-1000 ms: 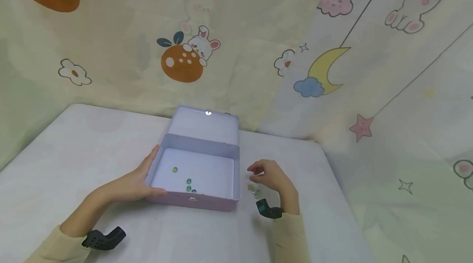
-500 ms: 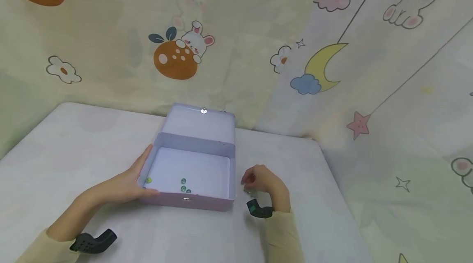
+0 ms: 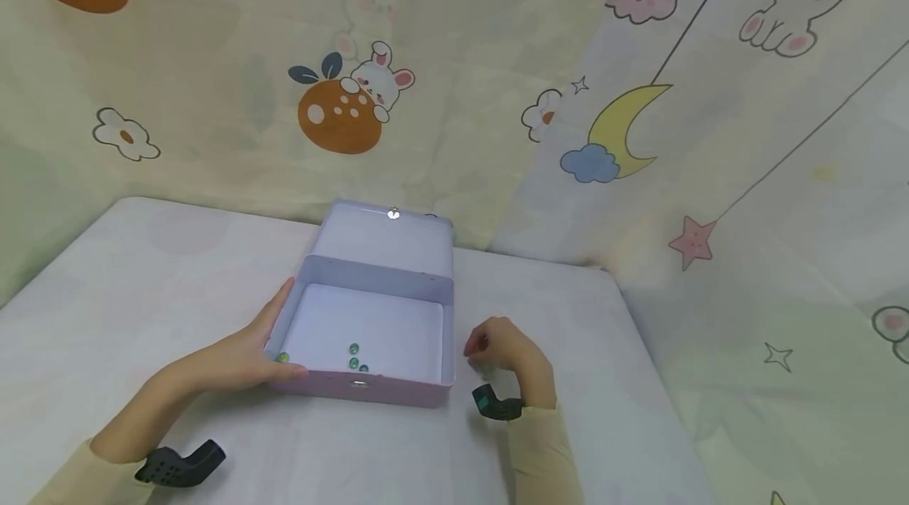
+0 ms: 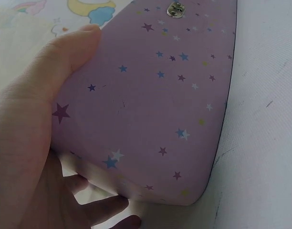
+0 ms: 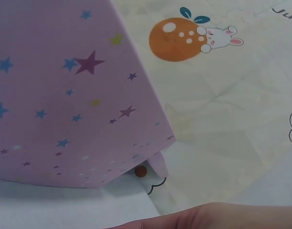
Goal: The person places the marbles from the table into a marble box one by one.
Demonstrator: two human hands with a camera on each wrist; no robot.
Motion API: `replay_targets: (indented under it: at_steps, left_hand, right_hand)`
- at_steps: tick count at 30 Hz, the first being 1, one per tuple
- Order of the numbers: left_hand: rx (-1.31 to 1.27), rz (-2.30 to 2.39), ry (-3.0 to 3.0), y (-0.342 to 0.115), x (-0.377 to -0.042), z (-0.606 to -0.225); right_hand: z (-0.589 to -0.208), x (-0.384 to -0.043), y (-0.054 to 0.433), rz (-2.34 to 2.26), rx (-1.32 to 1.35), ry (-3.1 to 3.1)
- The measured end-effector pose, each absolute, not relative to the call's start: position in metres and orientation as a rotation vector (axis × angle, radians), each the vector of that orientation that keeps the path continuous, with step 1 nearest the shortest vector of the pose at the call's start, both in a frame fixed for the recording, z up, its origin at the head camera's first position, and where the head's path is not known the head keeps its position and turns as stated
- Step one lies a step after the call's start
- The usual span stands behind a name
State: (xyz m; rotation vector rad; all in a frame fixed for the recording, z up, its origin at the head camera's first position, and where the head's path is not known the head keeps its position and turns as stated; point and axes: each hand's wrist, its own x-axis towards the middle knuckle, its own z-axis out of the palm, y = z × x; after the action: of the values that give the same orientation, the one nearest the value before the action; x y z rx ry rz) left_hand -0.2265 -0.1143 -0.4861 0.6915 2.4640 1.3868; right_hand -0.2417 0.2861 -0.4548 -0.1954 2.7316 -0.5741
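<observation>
A lilac star-printed box (image 3: 358,390) stands on the table with its hinged lid (image 3: 387,241) up at the back. My left hand (image 3: 241,351) grips its front left corner, thumb at the front rim and fingers along the left side. Inside lie several green glass marbles (image 3: 353,363), and a yellow-green marble (image 3: 282,357) sits by the left wall near my thumb. To the right of the box, my right hand (image 3: 507,345) reaches down with bent fingers over pale marbles (image 3: 486,371) on the table. I cannot tell whether a marble is between its fingertips.
The white-covered table (image 3: 199,252) runs back to a printed cloth backdrop (image 3: 469,95). A metal catch (image 3: 360,384) is on the box front, and another, a latch plate (image 3: 394,214), is on the lid. Black wrist devices (image 3: 181,464) sit at both sleeves.
My right hand has come down onto the marbles beside the box, fingers drawing together. The yellow-green marble in the box has rolled left to the wall. My left hand keeps its grip.
</observation>
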Motion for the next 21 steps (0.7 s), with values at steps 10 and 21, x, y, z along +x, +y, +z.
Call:
replay_targets:
  at_steps: [10, 21]
  left_hand:
    - [0.691, 1.375, 2.471, -0.1155, -0.2253, -0.4851]
    - [0.688, 1.368, 2.484, -0.1153, -0.2255, -0.4852]
  right_hand:
    - [-0.4506, -0.2405, 0.2856, -0.577, -0.189, 2.723]
    - [-0.4489, -0.2431, 0.2894, -0.651, -0.235, 2.734]
